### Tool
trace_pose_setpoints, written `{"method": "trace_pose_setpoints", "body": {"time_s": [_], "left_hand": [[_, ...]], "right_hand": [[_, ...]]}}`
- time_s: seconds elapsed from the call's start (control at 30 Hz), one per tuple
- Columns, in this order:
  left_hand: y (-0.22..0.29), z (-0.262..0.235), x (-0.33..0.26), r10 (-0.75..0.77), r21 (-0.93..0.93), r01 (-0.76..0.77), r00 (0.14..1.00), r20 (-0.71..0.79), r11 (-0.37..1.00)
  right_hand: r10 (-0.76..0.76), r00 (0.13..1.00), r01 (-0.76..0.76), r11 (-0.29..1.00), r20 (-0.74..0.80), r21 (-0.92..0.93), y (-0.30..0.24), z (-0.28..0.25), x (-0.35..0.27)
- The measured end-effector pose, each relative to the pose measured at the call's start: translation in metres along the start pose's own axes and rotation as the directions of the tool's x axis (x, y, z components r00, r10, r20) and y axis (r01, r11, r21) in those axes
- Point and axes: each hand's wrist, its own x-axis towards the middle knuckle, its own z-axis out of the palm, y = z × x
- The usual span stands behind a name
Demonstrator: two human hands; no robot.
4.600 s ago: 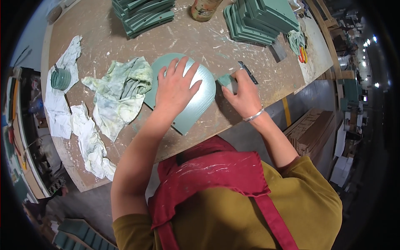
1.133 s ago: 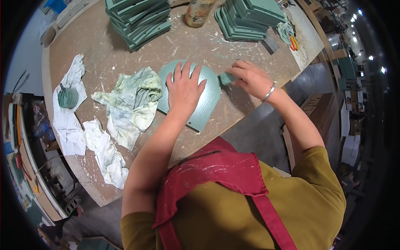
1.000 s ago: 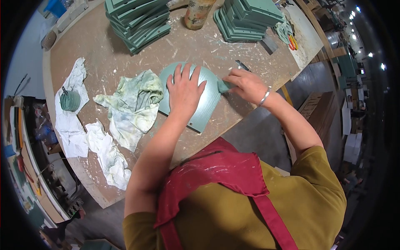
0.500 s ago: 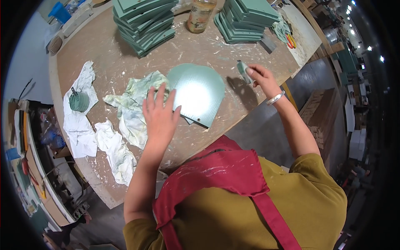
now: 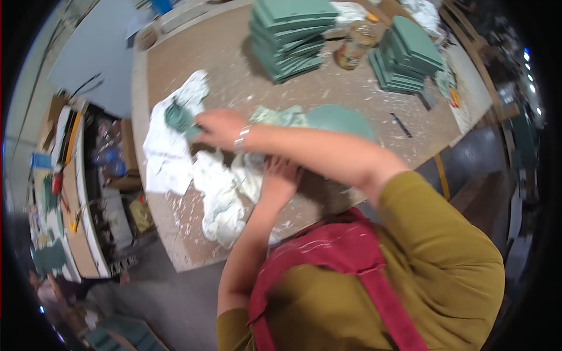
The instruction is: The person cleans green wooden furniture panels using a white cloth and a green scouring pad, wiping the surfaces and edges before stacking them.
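Right hand (image 5: 219, 130) was nearer the green tub (image 5: 177, 119)

Tub sat on white cloth (image 5: 167, 155), just left of the fingers, which pinched a blurred green pad (image 5: 194, 133). The left hand (image 5: 282, 178) lay farther right, its grip hidden.

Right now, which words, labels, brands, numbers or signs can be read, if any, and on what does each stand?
No text can be quoted: none is legible.
Bottle: marks on its label, too blurred to read.
Left green stack, right green stack and rounded green panel: no lettering seen.
Red apron: pale smears, no lettering seen.
Background: anything printed is too small or blurred to tell.
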Motion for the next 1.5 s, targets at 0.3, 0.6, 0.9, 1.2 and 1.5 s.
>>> {"method": "trace_pose_setpoints", "body": {"time_s": [0.3,0.6,0.9,1.2,1.5], "left_hand": [[-0.008,-0.004,0.004,-0.081,-0.49,0.177,0.974,0.212,0.854],[0.01,-0.065,0.041,-0.103,-0.347,0.141,0.987,0.127,0.927],[-0.046,-0.044,0.068,-0.273,0.158,0.258,0.958,0.086,0.953],[0.111,-0.065,0.099,0.11,-0.421,-0.069,0.991,0.075,0.904],[0.06,0.028,0.127,-0.02,0.114,0.015,0.999,0.047,0.993]], "right_hand": [[-0.119,0.993,0.121,0.962,0.025,-0.246,0.021,0.077,0.019],[0.529,0.664,-0.583,0.809,-0.529,0.077,0.12,-0.197,-0.204],[0.656,0.658,-0.583,0.754,-0.369,0.303,0.057,-0.174,-0.32],[0.67,0.732,-0.038,0.219,-0.122,0.975,0.005,-0.131,-0.233],[0.401,0.795,-0.516,0.841,-0.455,-0.162,0.054,-0.194,-0.309]]}}
